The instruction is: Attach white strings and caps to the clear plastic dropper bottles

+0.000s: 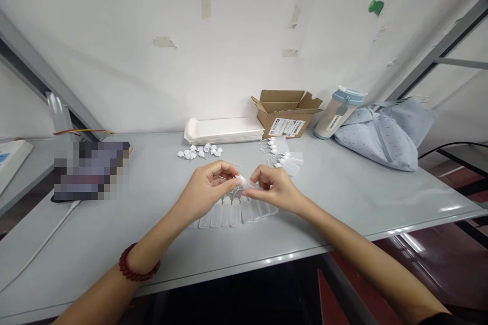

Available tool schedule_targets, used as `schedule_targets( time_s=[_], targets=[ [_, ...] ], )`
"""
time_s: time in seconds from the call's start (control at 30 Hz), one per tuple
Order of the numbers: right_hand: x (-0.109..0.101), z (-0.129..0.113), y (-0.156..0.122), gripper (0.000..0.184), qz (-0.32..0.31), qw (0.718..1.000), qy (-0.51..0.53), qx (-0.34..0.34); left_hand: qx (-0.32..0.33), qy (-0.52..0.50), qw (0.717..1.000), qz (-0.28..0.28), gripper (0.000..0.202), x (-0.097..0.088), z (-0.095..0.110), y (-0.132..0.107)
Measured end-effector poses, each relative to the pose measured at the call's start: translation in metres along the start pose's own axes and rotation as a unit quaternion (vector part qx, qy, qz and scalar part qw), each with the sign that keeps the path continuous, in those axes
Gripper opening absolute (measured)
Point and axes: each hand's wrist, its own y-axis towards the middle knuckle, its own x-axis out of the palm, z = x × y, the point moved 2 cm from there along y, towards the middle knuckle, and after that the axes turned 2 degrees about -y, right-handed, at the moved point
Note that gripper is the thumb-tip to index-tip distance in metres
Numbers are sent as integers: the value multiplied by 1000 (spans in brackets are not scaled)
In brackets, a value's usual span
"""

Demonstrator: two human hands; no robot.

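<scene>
Over the middle of the table my left hand [206, 190] pinches a small white cap [240, 179] between thumb and forefinger. My right hand [278, 188] grips a clear plastic tube [249, 184] whose end meets the cap; whether the two are joined is too small to tell. Beneath both hands lies a fanned row of flat translucent tubes [231, 213], partly covered by my fingers. Loose white caps [200, 151] with thin tails are gathered behind my left hand. Beyond my right hand rest several capped translucent tubes [282, 155].
Along the wall are a stack of white trays [224, 129], an open cardboard box [287, 119], a tumbler [337, 114] and a pale blue cloth bag [381, 139]. A pixelated phone-like object [91, 170] with a white cable [41, 244] occupies the left side.
</scene>
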Motion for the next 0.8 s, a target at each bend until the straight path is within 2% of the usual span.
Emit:
schedule_targets(
  time_s=[0.13,0.37,0.47,0.8],
  targets=[
    [1,-3,0,31,8,1000,-18,-19,-16,9,1000,-6,20,0,-3,0],
    [0,0,-1,35,-35,992,100,66,34,-9,999,-39,15,-3,0,-1],
    [0,0,-1,36,-44,987,131,83,42,-26,998,-48,12,-4,0,-2],
    [-1,-3,0,33,-7,999,42,22,-17,9,1000,-17,21,0,-2,1]
  ],
)
